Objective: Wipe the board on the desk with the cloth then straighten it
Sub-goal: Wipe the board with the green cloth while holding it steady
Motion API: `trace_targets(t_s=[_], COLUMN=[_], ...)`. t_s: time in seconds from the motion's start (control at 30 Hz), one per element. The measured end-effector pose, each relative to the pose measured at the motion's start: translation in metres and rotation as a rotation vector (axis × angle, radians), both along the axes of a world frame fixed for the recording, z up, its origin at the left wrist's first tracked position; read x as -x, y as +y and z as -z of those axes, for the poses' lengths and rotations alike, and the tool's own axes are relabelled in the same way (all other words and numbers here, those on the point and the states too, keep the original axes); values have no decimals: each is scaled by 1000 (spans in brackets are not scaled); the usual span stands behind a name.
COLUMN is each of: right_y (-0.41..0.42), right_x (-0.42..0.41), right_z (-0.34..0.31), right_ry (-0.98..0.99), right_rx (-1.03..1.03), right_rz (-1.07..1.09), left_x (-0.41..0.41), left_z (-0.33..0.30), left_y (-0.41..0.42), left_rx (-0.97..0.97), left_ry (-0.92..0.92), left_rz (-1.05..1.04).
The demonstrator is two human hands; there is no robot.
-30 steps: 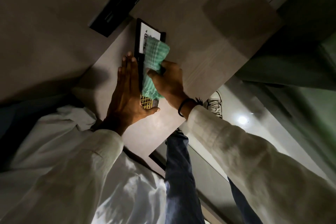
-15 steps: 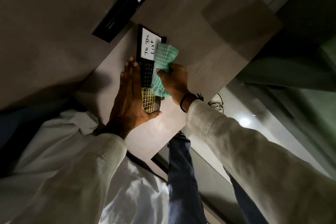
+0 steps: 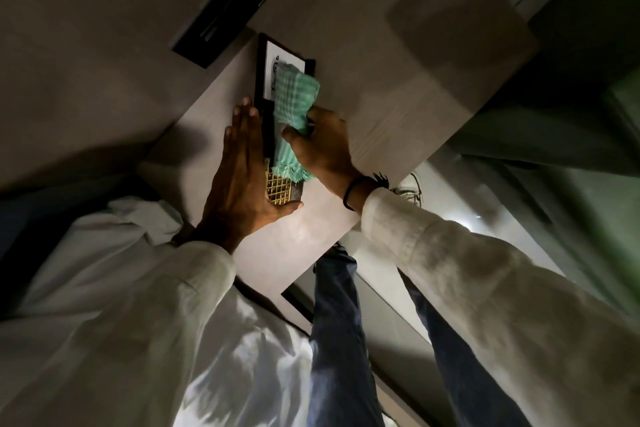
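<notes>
While the right hand [image 3: 322,146] gripped the green checked cloth [image 3: 292,107] and pressed it onto the black-framed white board [image 3: 268,80] lying on the pale wooden tabletop [image 3: 381,80], the left hand [image 3: 242,170] lay flat and open against the board's left edge, apparently bracing it against sliding.

Cloth [image 3: 294,107] now back over board's [image 3: 268,80] lettering.

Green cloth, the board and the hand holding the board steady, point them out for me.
green cloth [image 3: 294,94]: head view, on its upper checked fold.
board [image 3: 266,80]: head view, on the white panel.
left hand [image 3: 242,170]: head view, on the back of the hand.
</notes>
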State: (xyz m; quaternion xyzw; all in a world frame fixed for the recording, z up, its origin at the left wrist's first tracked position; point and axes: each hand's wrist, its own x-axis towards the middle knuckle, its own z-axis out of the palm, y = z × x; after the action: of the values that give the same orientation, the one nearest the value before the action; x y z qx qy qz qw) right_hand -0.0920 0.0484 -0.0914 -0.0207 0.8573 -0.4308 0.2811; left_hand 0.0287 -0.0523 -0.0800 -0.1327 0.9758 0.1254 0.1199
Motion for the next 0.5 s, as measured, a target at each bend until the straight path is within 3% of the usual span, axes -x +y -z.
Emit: trace_targets(t_s=[0.17, 0.33, 0.5], right_y=[15, -6, 8], right_x=[6, 3, 8], right_z=[4, -10, -1], right_ry=[-46, 56, -65], right_rx=[-11, 19, -59], right_rz=[-8, 26, 21], left_x=[0, 0, -1], left_z=[-1, 1, 2], left_y=[2, 0, 2], left_rx=[-29, -37, -29], left_ry=[21, 25, 38], left_rz=[5, -24, -6])
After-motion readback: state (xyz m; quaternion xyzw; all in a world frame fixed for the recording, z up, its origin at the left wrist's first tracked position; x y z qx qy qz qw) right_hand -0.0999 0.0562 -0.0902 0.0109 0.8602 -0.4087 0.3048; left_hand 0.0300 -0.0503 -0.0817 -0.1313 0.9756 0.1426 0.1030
